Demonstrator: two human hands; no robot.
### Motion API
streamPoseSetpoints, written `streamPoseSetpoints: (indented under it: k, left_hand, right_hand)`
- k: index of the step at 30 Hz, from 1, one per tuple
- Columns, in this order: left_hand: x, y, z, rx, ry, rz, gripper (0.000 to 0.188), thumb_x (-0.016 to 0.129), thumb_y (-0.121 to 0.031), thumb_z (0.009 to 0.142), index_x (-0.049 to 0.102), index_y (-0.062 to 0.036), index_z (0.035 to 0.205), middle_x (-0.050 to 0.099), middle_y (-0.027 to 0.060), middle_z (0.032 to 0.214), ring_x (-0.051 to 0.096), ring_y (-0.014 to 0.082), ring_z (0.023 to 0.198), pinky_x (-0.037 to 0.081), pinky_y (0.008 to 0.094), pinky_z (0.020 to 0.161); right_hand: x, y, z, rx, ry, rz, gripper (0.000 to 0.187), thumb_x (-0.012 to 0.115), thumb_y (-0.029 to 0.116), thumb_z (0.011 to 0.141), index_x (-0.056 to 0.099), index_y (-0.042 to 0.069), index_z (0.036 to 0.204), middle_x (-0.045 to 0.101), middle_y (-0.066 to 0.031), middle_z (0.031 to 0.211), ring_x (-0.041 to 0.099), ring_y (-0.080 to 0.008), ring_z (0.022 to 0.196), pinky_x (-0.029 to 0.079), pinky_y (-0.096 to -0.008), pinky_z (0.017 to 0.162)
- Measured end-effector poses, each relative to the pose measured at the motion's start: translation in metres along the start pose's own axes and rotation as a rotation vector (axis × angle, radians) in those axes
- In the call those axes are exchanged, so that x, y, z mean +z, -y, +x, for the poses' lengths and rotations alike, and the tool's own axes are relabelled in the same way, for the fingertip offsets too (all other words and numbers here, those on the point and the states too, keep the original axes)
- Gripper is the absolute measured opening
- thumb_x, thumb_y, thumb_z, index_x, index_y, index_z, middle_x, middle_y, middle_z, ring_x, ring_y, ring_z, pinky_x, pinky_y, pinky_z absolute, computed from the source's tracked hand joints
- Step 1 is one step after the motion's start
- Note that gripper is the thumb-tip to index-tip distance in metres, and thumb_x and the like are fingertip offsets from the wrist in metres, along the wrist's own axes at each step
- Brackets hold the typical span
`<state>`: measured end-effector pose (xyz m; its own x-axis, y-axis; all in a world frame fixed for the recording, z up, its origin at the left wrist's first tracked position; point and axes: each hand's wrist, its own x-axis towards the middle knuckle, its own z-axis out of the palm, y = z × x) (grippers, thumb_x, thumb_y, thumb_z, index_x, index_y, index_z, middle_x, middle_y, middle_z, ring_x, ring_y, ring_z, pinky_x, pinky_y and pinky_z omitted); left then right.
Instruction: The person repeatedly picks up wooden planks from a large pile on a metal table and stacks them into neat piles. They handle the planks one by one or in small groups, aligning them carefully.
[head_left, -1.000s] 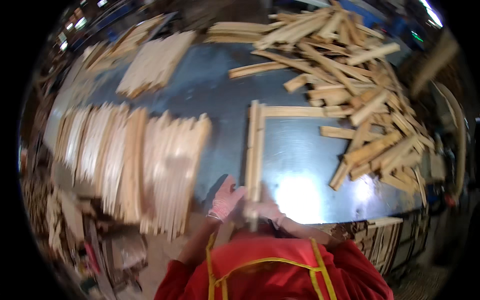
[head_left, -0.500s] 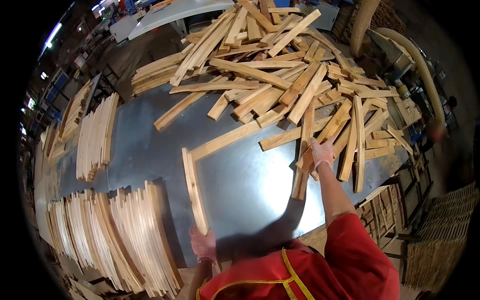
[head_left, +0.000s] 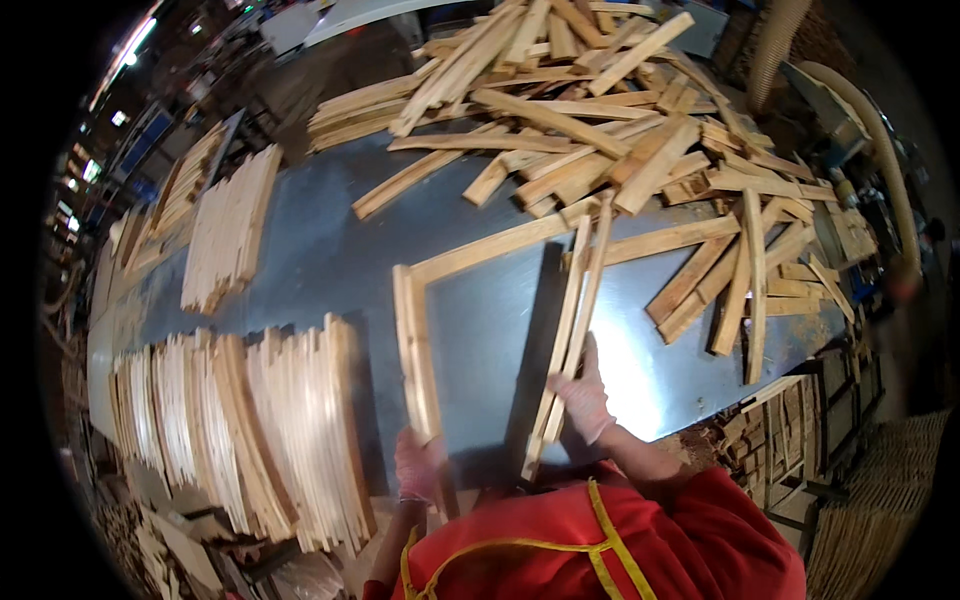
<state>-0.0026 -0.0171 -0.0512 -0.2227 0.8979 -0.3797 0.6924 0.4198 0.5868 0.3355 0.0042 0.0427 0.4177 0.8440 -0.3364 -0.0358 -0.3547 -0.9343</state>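
Observation:
My left hand (head_left: 418,466), in a thin pale glove, is closed round the near end of a pair of wooden strips (head_left: 414,345) lying side by side on the metal tabletop (head_left: 480,350). Two more wooden slats (head_left: 572,320) are in the grip of my right hand (head_left: 583,395), gloved alike, thumb on one side and fingers on the other. They slant away from me, with a narrow gap between them. A single board (head_left: 490,247) runs from the far end of the left pair toward the pile of loose boards (head_left: 560,150).
Neat rows of strips (head_left: 300,430) line the table's left side, with another flat stack (head_left: 232,230) behind them. More boards (head_left: 755,285) lie fanned out at the right. A ribbed hose (head_left: 870,130) hangs at the far right, and slatted racks (head_left: 880,500) stand below the table edge.
My right hand has drawn two slats out of the loose boards, toward me and leftward. My left hand stays on its pair of strips. The whole view has shifted slightly.

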Motion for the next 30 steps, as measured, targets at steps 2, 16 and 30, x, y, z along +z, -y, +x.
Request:
streamPoseSetpoints:
  k: [2, 16, 30]
  left_hand:
    - [-0.022, -0.028, -0.012, 0.015, 0.003, 0.068, 0.049, 0.076, -0.033, 0.084, 0.066, -0.0055, 0.123, 0.069, 0.0214, 0.129, 0.070, 0.0473, 0.111, 0.057, 0.0537, 0.094]
    - [-0.015, -0.053, 0.024, 0.485, -0.174, 0.436, 0.077, 0.078, -0.034, 0.074, 0.056, -0.0062, 0.143, 0.064, 0.0153, 0.108, 0.063, 0.0332, 0.111, 0.053, 0.0400, 0.095]
    - [-0.046, 0.070, 0.038, 0.255, -0.508, 0.889, 0.070, 0.068, -0.033, 0.098, 0.042, -0.0111, 0.160, 0.050, 0.0192, 0.158, 0.046, 0.0409, 0.146, 0.036, 0.0553, 0.121]
  right_hand:
    - [0.039, -0.038, -0.030, 0.024, 0.156, 0.024, 0.107, 0.073, 0.013, 0.085, 0.010, -0.002, 0.170, 0.044, -0.0296, 0.161, 0.046, -0.0364, 0.148, 0.038, -0.0380, 0.122]
    - [0.158, -0.062, -0.064, 0.030, 1.151, -0.967, 0.073, 0.070, 0.039, 0.090, 0.054, -0.006, 0.144, 0.068, -0.0292, 0.134, 0.066, -0.0411, 0.125, 0.050, -0.0451, 0.107]
    - [-0.266, -0.033, 0.108, -0.166, -0.567, -0.174, 0.048, 0.066, 0.031, 0.089, 0.064, 0.003, 0.128, 0.069, -0.0268, 0.119, 0.066, -0.0422, 0.114, 0.052, -0.0460, 0.097]
